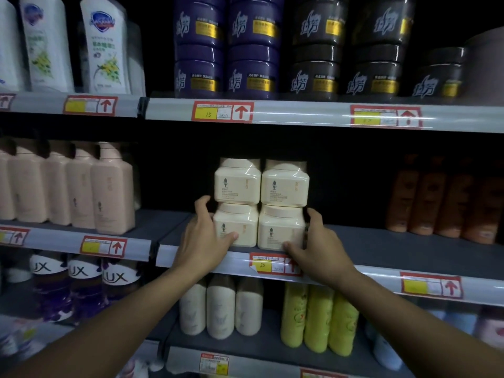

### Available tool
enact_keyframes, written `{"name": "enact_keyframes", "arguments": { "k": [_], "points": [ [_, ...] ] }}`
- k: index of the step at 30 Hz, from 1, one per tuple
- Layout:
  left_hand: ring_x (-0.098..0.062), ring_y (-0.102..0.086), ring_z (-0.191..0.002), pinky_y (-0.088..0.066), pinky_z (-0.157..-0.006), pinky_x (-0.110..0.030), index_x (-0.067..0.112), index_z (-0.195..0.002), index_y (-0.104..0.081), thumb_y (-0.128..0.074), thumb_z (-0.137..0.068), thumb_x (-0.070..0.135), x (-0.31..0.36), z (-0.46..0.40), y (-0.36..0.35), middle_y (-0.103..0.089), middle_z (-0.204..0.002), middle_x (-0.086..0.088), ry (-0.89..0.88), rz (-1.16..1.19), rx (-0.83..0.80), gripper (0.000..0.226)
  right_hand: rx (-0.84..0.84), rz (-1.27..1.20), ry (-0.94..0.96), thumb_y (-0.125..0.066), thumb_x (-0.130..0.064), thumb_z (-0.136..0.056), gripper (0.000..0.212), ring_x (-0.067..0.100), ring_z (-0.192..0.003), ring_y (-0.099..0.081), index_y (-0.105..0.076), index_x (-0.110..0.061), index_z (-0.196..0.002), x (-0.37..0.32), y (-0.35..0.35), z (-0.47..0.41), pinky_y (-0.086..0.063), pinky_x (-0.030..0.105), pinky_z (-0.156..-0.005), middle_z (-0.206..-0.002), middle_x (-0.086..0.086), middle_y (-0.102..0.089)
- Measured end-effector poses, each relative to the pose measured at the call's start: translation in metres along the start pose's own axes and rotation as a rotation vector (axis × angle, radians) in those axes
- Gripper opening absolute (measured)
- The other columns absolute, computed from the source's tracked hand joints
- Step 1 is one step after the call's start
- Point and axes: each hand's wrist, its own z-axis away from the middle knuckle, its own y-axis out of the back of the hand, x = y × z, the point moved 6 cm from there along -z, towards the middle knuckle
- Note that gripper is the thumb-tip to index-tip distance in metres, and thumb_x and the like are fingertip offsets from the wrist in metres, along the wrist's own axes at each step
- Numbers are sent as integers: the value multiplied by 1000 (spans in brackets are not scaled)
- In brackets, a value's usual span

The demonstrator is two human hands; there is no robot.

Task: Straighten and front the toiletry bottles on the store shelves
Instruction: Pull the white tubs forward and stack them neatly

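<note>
Both forearms enter from 5 and 7 o'clock and converge on the middle shelf (409, 257), which I take as the work zone. I note the left hand (203, 241) gripping the lower-left cream jar (236, 225): its thumb lies across the jar's front face, while its fingers curl round the jar's left side toward the back. I note the right hand (317, 245) gripping the lower-right cream jar (279, 227) in mirror fashion, thumb on the front lower corner, fingers wrapped round the right side. These two jars stand side by side, touching, at the front lip of the shelf, just above a red-and-yellow price tag (268, 264) which the right hand partly covers. Directly on them sit two more cream jars, the upper-left jar (237, 181) and the upper-right jar (285, 184), labels facing me, forming a two-by-two block at frame centre. At 9 o'clock on the same level I record a row of pink bottles (111, 192); at 3 o'clock, well apart from the block, a row of brown bottles (441, 197), blurred. Below, at 6 o'clock, stand cream bottles (221, 309) and, beside them, yellow-green bottles (319, 320). Farther up, at 12 o'clock, I see purple tubs (226, 50) stacked two high, with dark tubs (346, 50) beside them, and white bottles (106, 47) at 11 o'clock.
</note>
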Motion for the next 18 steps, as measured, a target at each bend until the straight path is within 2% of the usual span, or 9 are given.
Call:
{"name": "enact_keyframes", "arguments": {
  "k": [3,7,13,18],
  "points": [
    [-28,-49,-131,-48,-104,-45,20,-151,-28,-84,-82,31,8,16,4,-51,-139,-7,-73,-118,138,90,39,53,32,-72,-41,-91,82,28,-125,-62,-20,-30,-154,3,9,15,-57,49,-98,-143,4,-59],
    [-28,-48,-119,-46,-97,-43,19,-136,-43,-83,-78,29,31,41,0,-49,-128,-7,-211,-211,245,72,115,99,88,-70,-38,-93,70,22,-129,-58,-34,-25,-151,9,29,37,-53,39,-101,-143,0,-57],
    [-22,-50,-112,-48,-93,-41,22,-122,-52,-77,-80,23,77,66,-28,-52,-119,1,-400,-79,163,49,189,139,91,-68,-33,-93,49,20,-120,-61,-52,-19,-136,32,60,62,-53,38,-95,-135,0,-58],
    [-14,-50,-107,-49,-90,-35,25,-116,-55,-74,-82,23,126,77,-63,-51,-112,9,-513,40,74,39,247,120,57,-69,-31,-92,37,21,-113,-62,-58,-18,-126,71,87,73,-51,37,-94,-126,0,-58]
  ]
}}
